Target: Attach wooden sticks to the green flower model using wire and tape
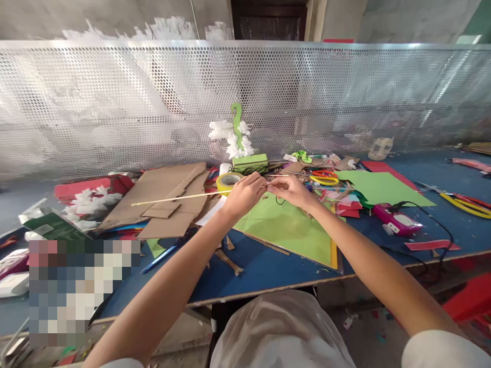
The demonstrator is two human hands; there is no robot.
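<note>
A thin pale stick runs leftward out of my left hand, whose fingers are closed around it. Close beside it, my right hand has its thumb and fingertips pinched together, almost touching the left fingers. What lies between those right fingertips is too small to make out. Both hands are over a light green sheet on the blue table. Behind my left hand sits a roll of yellow tape. A thin dark cord hangs below my right hand.
Cardboard pieces lie left, near a blue pen. Beyond stands a green box by a white-ruffled green stem. Yellow-handled scissors, a green sheet, a magenta corded device and pliers lie right. A perforated metal panel bounds the table.
</note>
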